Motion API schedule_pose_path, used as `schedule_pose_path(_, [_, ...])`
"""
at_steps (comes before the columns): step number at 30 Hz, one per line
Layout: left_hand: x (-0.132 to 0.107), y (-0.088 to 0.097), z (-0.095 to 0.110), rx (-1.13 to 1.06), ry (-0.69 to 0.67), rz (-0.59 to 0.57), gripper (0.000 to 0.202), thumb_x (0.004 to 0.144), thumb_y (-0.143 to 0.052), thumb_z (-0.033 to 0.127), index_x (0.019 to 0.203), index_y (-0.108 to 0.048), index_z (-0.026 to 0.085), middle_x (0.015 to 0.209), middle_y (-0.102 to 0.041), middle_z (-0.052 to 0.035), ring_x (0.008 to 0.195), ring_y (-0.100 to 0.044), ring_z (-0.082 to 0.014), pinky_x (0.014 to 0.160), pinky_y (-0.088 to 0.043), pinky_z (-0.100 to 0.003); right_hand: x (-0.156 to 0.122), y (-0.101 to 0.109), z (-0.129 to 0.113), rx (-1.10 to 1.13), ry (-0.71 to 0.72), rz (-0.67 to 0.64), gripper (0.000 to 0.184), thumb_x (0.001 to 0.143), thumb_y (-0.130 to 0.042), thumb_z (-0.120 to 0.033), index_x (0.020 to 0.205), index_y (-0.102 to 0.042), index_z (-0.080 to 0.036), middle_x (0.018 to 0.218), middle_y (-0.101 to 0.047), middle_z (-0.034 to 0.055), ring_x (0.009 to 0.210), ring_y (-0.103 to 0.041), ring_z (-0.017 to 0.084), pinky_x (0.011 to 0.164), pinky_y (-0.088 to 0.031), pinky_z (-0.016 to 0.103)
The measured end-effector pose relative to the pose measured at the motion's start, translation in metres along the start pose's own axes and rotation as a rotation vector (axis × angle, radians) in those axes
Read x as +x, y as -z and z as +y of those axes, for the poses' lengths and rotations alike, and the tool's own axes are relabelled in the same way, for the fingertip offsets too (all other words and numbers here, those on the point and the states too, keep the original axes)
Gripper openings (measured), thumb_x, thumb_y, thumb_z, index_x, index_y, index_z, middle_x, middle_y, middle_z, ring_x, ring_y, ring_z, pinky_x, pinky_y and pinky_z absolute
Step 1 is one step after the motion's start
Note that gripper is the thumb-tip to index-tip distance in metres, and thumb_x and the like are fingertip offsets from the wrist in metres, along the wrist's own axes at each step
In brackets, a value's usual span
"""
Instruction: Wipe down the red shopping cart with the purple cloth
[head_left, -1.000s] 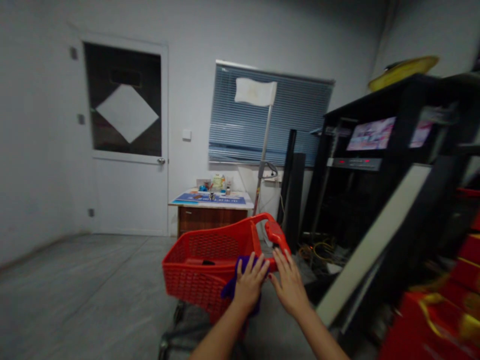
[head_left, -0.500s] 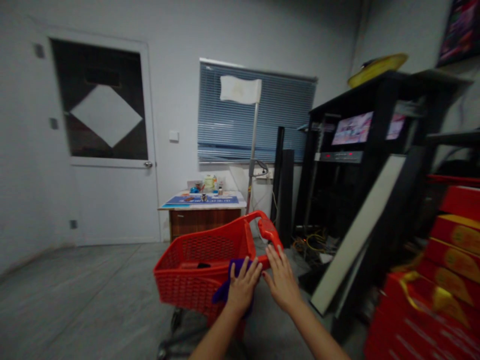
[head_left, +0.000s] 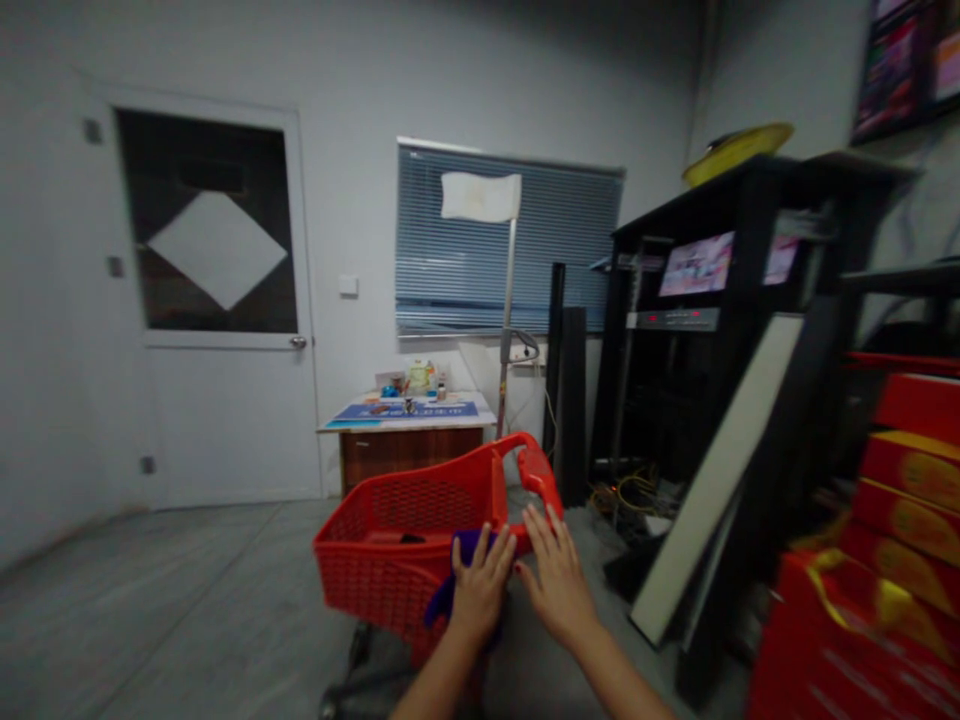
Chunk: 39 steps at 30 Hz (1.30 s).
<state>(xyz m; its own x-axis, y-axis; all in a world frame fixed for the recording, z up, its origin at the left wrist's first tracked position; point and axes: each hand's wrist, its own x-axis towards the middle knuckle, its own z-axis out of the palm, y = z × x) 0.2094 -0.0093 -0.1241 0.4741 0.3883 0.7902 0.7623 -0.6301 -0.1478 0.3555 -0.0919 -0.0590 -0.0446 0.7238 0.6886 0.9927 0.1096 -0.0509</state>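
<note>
- The left hand (head_left: 478, 588) has its fingers spread and lies flat on a purple cloth (head_left: 466, 548), pinching nothing. The cloth hangs over the near rim of a red plastic shopping cart (head_left: 379, 580).
- The right hand (head_left: 556, 585), just right of the left hand, is also spread, not closed on anything. Its fingertips are at the cart's rim, below the curved red handle (head_left: 537, 478).
- Inside the cart, ahead and left of the hands, a small dark object (head_left: 411, 538) lies on a flat red piece (head_left: 386, 537).
- Well ahead of both hands stands a wooden worktop (head_left: 405, 455) with a blue mat (head_left: 401, 409) and small bottles (head_left: 420, 378).
- Right of the right hand, red boxes with gold markings (head_left: 907, 470) are stacked.
</note>
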Motion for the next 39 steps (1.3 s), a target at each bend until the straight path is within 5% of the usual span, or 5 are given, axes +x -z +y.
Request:
schedule_pose_path(11, [-0.012, 0.001, -0.011, -0.008, -0.061, 0.006, 0.054, 0.094, -0.037, 0.015, 0.144, -0.036, 0.036, 0.142, -0.050, -0.0034, 0.141, -0.030, -0.0229, 0.114, 0.001, -0.057, 0.003, 0.008, -0.005, 0.048, 0.028, -0.039, 0.067, 0.094, -0.044, -0.046, 0.151, -0.017, -0.025, 0.155, -0.029, 0.0029, 0.143, -0.019, 0.024, 0.113, -0.029, 0.043])
schedule_pose_path(18, [0.025, 0.018, -0.006, -0.048, 0.053, 0.061, 0.054, 0.092, -0.036, 0.010, 0.143, -0.040, 0.027, 0.144, -0.046, -0.0071, 0.142, -0.027, -0.0244, 0.112, 0.009, -0.060, 0.004, 0.014, 0.002, 0.093, 0.023, -0.004, 0.068, 0.093, -0.044, -0.043, 0.152, -0.016, -0.021, 0.155, -0.028, 0.0069, 0.144, -0.018, 0.024, 0.113, -0.029, 0.043])
schedule_pose_path(25, [0.013, 0.013, -0.006, -0.069, 0.030, 0.114, 0.050, 0.093, -0.040, 0.014, 0.141, -0.042, 0.025, 0.141, -0.050, -0.0081, 0.142, -0.026, -0.0236, 0.113, 0.005, -0.058, 0.003, 0.012, -0.003, 0.117, 0.027, 0.022, 0.068, 0.094, -0.044, -0.045, 0.151, -0.018, -0.022, 0.154, -0.030, 0.0079, 0.143, -0.020, 0.026, 0.112, -0.031, 0.045])
schedule_pose_path(31, [0.030, 0.018, -0.003, -0.078, -0.023, 0.197, 0.049, 0.094, -0.047, 0.025, 0.142, -0.040, 0.025, 0.139, -0.053, -0.0100, 0.141, -0.030, -0.0229, 0.114, 0.001, -0.056, 0.002, 0.007, -0.004, 0.150, 0.052, 0.090, 0.069, 0.093, -0.045, -0.047, 0.151, -0.018, -0.022, 0.152, -0.032, 0.0095, 0.142, -0.022, 0.028, 0.110, -0.033, 0.049])
schedule_pose_path(39, [0.009, 0.006, -0.011, -0.089, -0.062, 0.262, 0.043, 0.095, -0.047, 0.029, 0.138, -0.046, 0.030, 0.134, -0.059, -0.0062, 0.140, -0.031, -0.0200, 0.115, 0.000, -0.051, 0.001, 0.003, -0.004, 0.133, 0.072, 0.132, 0.072, 0.094, -0.043, -0.052, 0.152, -0.014, -0.022, 0.152, -0.034, 0.0097, 0.142, -0.024, 0.028, 0.110, -0.033, 0.050])
